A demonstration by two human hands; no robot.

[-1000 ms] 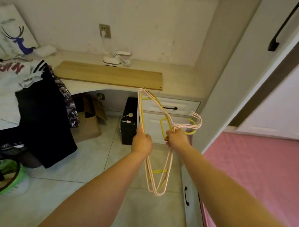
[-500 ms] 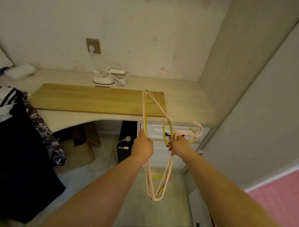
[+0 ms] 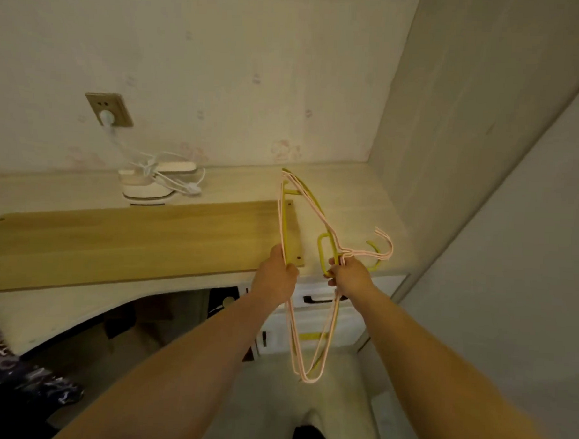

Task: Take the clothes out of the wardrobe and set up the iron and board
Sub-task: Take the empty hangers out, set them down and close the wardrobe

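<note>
I hold a bunch of pink and yellow wire hangers (image 3: 312,346) upright over the right end of the desk. My left hand (image 3: 275,278) grips their long side, and my right hand (image 3: 350,276) grips them just below the hooks. A wooden board (image 3: 131,242) lies flat on the desk (image 3: 348,202). Behind it, a white iron (image 3: 150,186) sits by the wall with its cord plugged into the wall socket (image 3: 109,109). Dark and patterned clothes (image 3: 12,376) hang at the lower left edge.
A tall pale wardrobe side panel (image 3: 468,127) rises at the right. White drawers (image 3: 324,303) with black handles sit under the desk's right end. A dark box and cardboard stand in the shadow beneath the desk. Pale floor tiles (image 3: 273,401) lie below my arms.
The view has swung up and closer to the desk; the bed and most of the clothes have left the frame. Both hands have carried the hangers toward the desk's right end.
</note>
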